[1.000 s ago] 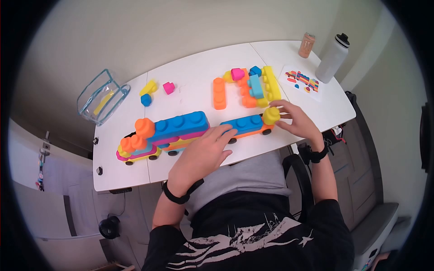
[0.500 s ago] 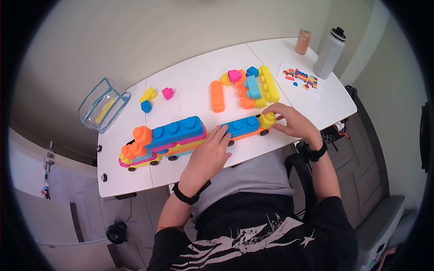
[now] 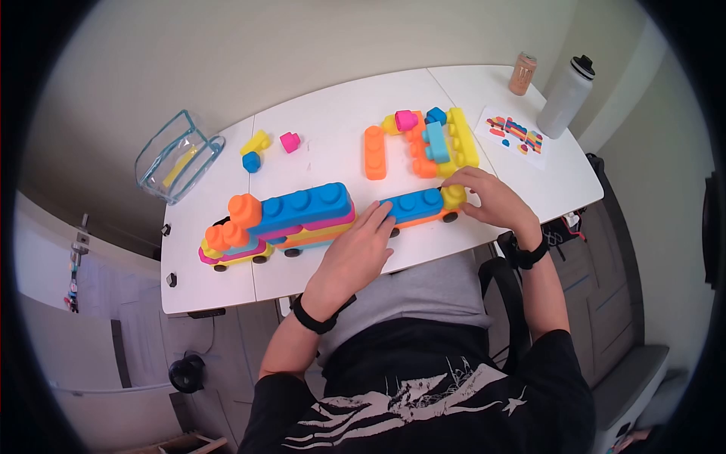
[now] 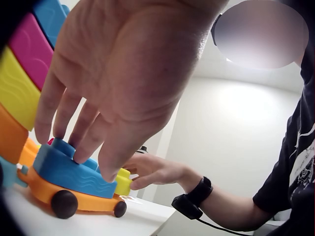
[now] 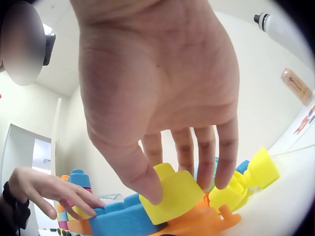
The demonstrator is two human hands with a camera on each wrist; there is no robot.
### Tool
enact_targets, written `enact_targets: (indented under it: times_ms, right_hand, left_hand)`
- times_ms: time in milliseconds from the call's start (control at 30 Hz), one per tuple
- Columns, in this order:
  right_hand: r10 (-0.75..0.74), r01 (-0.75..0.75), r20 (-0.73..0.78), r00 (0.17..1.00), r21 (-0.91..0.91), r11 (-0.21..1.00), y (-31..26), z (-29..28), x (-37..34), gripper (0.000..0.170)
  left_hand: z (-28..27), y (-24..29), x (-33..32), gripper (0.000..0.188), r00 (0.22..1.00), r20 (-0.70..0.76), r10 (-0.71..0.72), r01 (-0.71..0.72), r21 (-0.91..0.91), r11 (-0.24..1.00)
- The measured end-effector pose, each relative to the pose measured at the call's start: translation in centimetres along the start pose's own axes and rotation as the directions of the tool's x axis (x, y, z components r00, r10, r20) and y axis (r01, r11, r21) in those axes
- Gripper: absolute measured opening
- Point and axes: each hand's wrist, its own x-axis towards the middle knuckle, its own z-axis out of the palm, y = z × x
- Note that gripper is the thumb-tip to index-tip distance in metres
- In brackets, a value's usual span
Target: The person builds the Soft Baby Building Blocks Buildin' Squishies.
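My left hand (image 3: 357,253) rests its extended fingertips on the left end of a long blue block (image 3: 412,204), which lies on an orange wheeled base (image 4: 42,189). At the base's right end, my right hand (image 3: 495,202) pinches a yellow block (image 3: 454,197) between thumb and fingers. In the right wrist view the yellow block (image 5: 172,194) stands on the orange base (image 5: 197,221), against the end of the blue block (image 5: 123,219). Left of my left hand stands a taller stacked train part with a blue block (image 3: 302,206) on top.
Loose blocks, among them an orange one (image 3: 374,153) and a yellow one (image 3: 462,138), lie behind the wagon. Farther left are a pink block (image 3: 290,142) and a clear bag (image 3: 175,163). A picture sheet (image 3: 514,136), can (image 3: 522,73) and bottle (image 3: 566,98) are at right.
The yellow block, tilted at first, now sits lower and straighter beside the blue block, still pinched by my right hand. My left fingers stay on the blue block. The head view has shifted slightly.
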Motion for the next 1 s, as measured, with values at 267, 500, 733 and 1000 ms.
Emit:
enact_targets:
  times_ms: [267,500,733,1000]
  right_hand:
    - [0.019,-0.020,0.077,0.997,0.005,1.000,0.0,0.0,0.5,0.055]
    - [-0.070,0.076,0.043,0.997,-0.153,0.985,-1.3,-1.7,2.6,0.043]
    - [-0.085,0.151,0.164,0.983,-0.453,0.878,-0.7,1.2,12.9,0.029]
    - [0.056,0.266,0.344,0.937,-0.811,0.522,3.5,5.3,15.8,0.024]
  left_hand:
    - [0.0,0.1,0.1,0.054,1.000,0.000,-0.008,0.008,0.007,1.000]
    - [0.2,0.1,0.1,0.055,1.000,-0.005,-0.002,0.002,0.031,1.000]
    - [-0.3,0.4,-0.4,0.056,0.999,0.012,0.053,-0.053,0.031,0.998]
    - [-1.6,0.5,-0.8,0.052,0.994,-0.047,0.098,-0.099,-0.025,0.995]
